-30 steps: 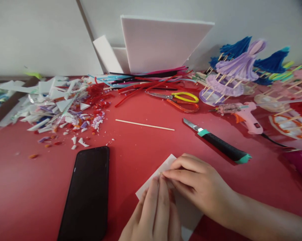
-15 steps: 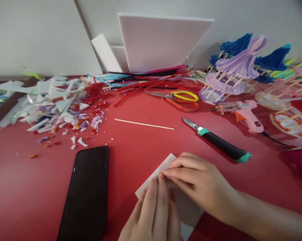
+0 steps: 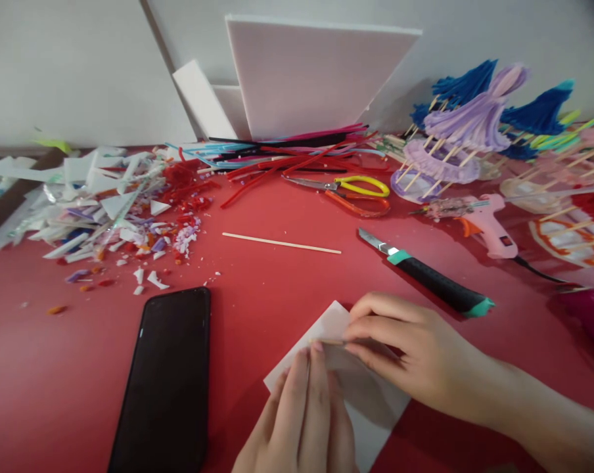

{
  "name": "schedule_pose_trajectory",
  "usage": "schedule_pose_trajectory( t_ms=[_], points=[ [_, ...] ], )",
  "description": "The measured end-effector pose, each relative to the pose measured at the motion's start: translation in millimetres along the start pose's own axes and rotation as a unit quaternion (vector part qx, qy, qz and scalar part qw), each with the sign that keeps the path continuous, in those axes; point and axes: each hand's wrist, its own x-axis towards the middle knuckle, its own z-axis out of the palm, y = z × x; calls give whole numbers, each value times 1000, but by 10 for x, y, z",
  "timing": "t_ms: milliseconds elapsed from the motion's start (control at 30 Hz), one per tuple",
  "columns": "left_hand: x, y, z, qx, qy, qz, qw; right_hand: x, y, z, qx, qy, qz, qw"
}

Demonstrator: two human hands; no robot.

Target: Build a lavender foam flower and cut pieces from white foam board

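A white foam board piece [image 3: 370,427] lies at an angle on the red table, under both hands. A short, thin wooden stick [image 3: 332,341] rests across it near its upper corner. My left hand [image 3: 301,414] has its fingers together, with the fingertips pinched on the stick's left end. My right hand [image 3: 405,348] grips the other end between thumb and fingers. The part of the stick inside each hand is hidden. Above the hands, a longer wooden stick [image 3: 281,243] lies loose on the table.
A black phone [image 3: 163,381] lies left of the hands. A utility knife [image 3: 428,279] with blade out, scissors [image 3: 359,187] and a pink glue gun [image 3: 491,226] lie beyond. Foam scraps [image 3: 104,203], pipe cleaners [image 3: 277,157], a leaning white board [image 3: 321,79] and a purple carousel-like model [image 3: 467,131] stand around.
My right hand has slid to the right, away from the left fingertips, so a length of the stick now shows between them. My left hand has stayed nearly in place.
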Motion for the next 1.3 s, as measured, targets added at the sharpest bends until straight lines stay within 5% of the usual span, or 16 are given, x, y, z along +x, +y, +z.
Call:
schedule_pose_trajectory(
  t_ms=[933, 1300],
  points=[
    [10, -3, -17, 1, -14, 1, 1000, -19, -9, 50, 11, 0, 6, 1000],
    [6, 3, -21, 10, -11, 4, 1000, -2, 35, -79, -77, 101, 2, 992]
  ],
)
